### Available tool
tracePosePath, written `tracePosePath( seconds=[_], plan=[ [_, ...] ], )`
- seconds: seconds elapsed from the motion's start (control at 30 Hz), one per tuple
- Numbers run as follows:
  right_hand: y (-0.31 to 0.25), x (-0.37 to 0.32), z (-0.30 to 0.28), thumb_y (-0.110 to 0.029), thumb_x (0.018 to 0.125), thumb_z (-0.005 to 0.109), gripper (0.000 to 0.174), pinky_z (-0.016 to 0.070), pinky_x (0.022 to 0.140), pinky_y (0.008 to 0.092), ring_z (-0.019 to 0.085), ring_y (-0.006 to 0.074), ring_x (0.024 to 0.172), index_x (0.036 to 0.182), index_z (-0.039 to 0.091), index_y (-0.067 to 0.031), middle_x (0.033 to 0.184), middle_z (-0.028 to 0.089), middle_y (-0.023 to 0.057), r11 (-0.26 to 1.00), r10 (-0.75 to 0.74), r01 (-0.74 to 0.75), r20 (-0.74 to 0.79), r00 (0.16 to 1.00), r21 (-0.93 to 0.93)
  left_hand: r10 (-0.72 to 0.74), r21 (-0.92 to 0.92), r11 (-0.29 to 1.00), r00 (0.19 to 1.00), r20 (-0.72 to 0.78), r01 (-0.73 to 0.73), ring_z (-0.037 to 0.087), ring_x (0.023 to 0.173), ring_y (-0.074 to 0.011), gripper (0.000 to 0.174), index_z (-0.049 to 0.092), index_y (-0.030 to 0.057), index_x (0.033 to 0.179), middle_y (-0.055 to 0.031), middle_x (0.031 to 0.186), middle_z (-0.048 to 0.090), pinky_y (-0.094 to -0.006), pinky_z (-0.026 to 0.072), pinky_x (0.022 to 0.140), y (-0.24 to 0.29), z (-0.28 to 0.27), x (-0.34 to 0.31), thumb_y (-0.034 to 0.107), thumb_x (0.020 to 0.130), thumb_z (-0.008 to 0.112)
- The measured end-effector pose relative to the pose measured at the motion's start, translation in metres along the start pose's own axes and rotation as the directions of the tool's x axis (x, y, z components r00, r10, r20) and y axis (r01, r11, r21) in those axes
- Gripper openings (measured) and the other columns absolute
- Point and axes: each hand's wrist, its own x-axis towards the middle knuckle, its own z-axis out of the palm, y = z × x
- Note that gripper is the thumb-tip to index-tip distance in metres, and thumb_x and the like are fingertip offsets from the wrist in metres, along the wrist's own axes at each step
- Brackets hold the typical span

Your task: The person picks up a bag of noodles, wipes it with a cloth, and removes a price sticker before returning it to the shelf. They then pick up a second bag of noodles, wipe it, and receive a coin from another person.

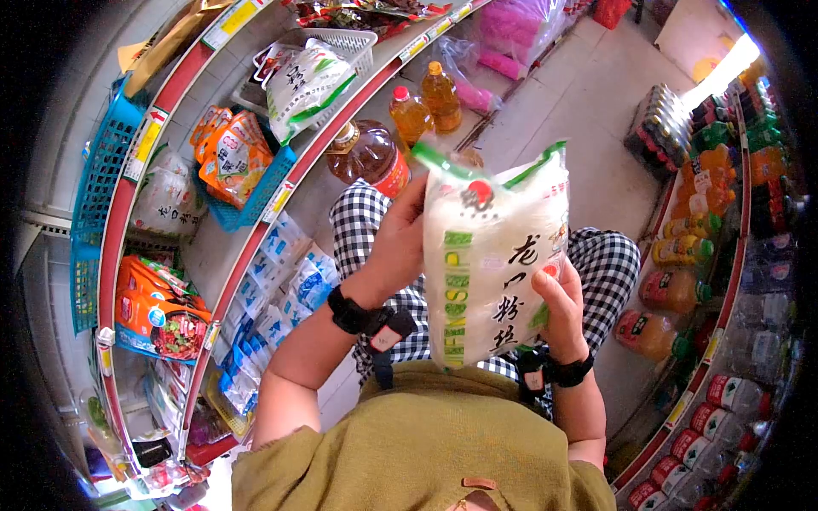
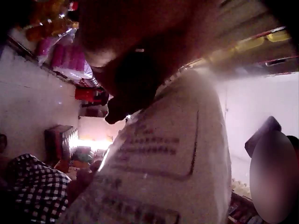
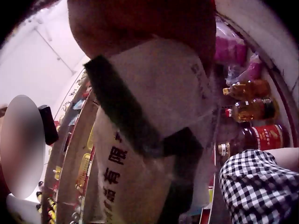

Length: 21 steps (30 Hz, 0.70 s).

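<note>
A white plastic bag of Longkou vermicelli [image 1: 477, 281], with green trim and dark lettering, is held upright before the chest in the head view. My left hand [image 1: 402, 230] grips its upper left edge, the fingers partly hidden behind the bag. On the other side, my right hand [image 1: 562, 311] holds the lower right edge with the thumb laid over the front. Printed text covers the side of the bag [image 2: 159, 154] that faces the left wrist view. Dark green bands cross the bag [image 3: 135, 116] in the right wrist view, below the shadowed right hand [image 3: 140, 21].
Shelves with a vermicelli bag in a white basket [image 1: 362, 51] and orange packets [image 1: 230, 157] in a blue basket [image 1: 234, 213] stand at left. Oil bottles [image 1: 411, 115] are on the floor ahead. Drink bottles [image 1: 673, 289] line the right shelf. Checkered knees [image 1: 605, 264] flank the bag.
</note>
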Motion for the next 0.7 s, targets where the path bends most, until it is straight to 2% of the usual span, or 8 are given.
tracePosePath(
  seconds=[0.07, 0.13, 0.2, 0.43, 0.5, 0.6, 0.67, 0.7],
  plan=[
    [0.004, 0.002, -0.003, -0.02, 0.088, 0.06, 0.043, 0.0471, 0.088, 0.0301, 0.059, 0.0163, 0.099, 0.124, 0.048, 0.0008, 0.114, 0.06, 0.0094, 0.999, -0.02, 0.023, -0.066, 0.998, 0.037, 0.131, 0.018, 0.991, 0.986, -0.1, -0.13, 0.057, 0.107, -0.0146, 0.041, 0.041, 0.005, 0.135, -0.0073, 0.12, 0.058, -0.0276, 0.047, 0.091, -0.013, 0.001, -0.004, 0.006, 0.096, 0.05],
    [0.006, 0.006, -0.008, -0.018, 0.09, 0.057, 0.031, 0.0488, 0.081, 0.0276, 0.06, 0.014, 0.092, 0.116, 0.052, -0.0013, 0.106, 0.062, 0.0069, 0.998, -0.03, 0.036, -0.108, 0.994, 0.054, 0.093, 0.14, 0.987, 0.99, -0.105, -0.077, 0.054, 0.109, -0.0153, 0.041, 0.041, 0.0024, 0.135, -0.008, 0.125, 0.053, -0.0279, 0.0436, 0.094, -0.017, 0.004, -0.015, 0.005, 0.095, 0.052],
    [0.003, 0.007, -0.01, -0.018, 0.091, 0.057, 0.03, 0.0485, 0.08, 0.0267, 0.059, 0.0133, 0.09, 0.115, 0.052, -0.0016, 0.104, 0.062, 0.0062, 0.999, -0.039, 0.042, -0.127, 0.991, 0.022, 0.227, 0.294, 0.939, 0.963, -0.148, -0.176, 0.053, 0.109, -0.0145, 0.039, 0.044, 0.0014, 0.131, -0.0073, 0.122, 0.053, -0.0279, 0.0433, 0.094, -0.024, 0.01, -0.024, 0.003, 0.094, 0.053],
    [0.002, 0.012, -0.017, -0.02, 0.093, 0.053, 0.028, 0.048, 0.08, 0.0261, 0.059, 0.0128, 0.089, 0.114, 0.054, -0.0009, 0.104, 0.062, 0.0062, 0.995, -0.096, 0.092, -0.166, 0.981, -0.03, 0.321, 0.435, 0.868, 0.939, -0.125, -0.239, 0.053, 0.111, -0.0188, 0.032, 0.051, 0.0002, 0.118, -0.0111, 0.12, 0.051, -0.0288, 0.0431, 0.094, -0.025, 0.014, -0.044, -0.003, 0.088, 0.057],
    [-0.003, 0.012, -0.016, -0.02, 0.093, 0.053, 0.029, 0.0481, 0.08, 0.0265, 0.059, 0.0129, 0.09, 0.115, 0.054, -0.0007, 0.105, 0.062, 0.0063, 0.995, -0.095, 0.096, -0.182, 0.979, -0.004, 0.479, 0.548, 0.733, 0.878, 0.007, -0.404, 0.052, 0.114, -0.0214, 0.032, 0.052, 0.0017, 0.114, -0.0131, 0.125, 0.05, -0.0313, 0.0432, 0.095, -0.02, 0.017, -0.047, -0.006, 0.084, 0.059],
    [-0.005, 0.009, -0.019, -0.018, 0.093, 0.054, 0.031, 0.0481, 0.082, 0.0272, 0.059, 0.0131, 0.092, 0.118, 0.053, 0.0003, 0.107, 0.062, 0.0069, 0.994, -0.1, 0.105, -0.19, 0.977, 0.018, 0.511, 0.598, 0.648, 0.851, 0.119, -0.472, 0.051, 0.116, -0.0257, 0.033, 0.055, 0.0025, 0.11, -0.0151, 0.129, 0.046, -0.0333, 0.0429, 0.095, -0.01, 0.017, -0.047, -0.01, 0.079, 0.059],
    [-0.006, 0.004, -0.018, -0.017, 0.092, 0.056, 0.034, 0.0476, 0.084, 0.0274, 0.059, 0.0137, 0.094, 0.12, 0.051, 0.0009, 0.109, 0.062, 0.0076, 0.991, -0.07, 0.055, -0.118, 0.99, -0.122, 0.613, 0.733, 0.447, 0.773, 0.167, -0.513, 0.053, 0.112, -0.029, 0.035, 0.056, 0.0006, 0.108, -0.0157, 0.124, 0.049, -0.0326, 0.0436, 0.094, 0.0, 0.014, -0.034, -0.01, 0.075, 0.059],
    [-0.004, 0.003, -0.015, -0.017, 0.091, 0.058, 0.037, 0.0471, 0.086, 0.0279, 0.059, 0.0143, 0.097, 0.123, 0.05, 0.0012, 0.111, 0.061, 0.008, 0.993, -0.048, 0.039, -0.08, 0.996, -0.114, 0.617, 0.751, 0.451, 0.777, 0.128, -0.482, 0.053, 0.112, -0.0278, 0.034, 0.056, 0.0001, 0.108, -0.0152, 0.123, 0.05, -0.0322, 0.0433, 0.094, 0.006, 0.015, -0.027, -0.011, 0.075, 0.058]
  ],
)
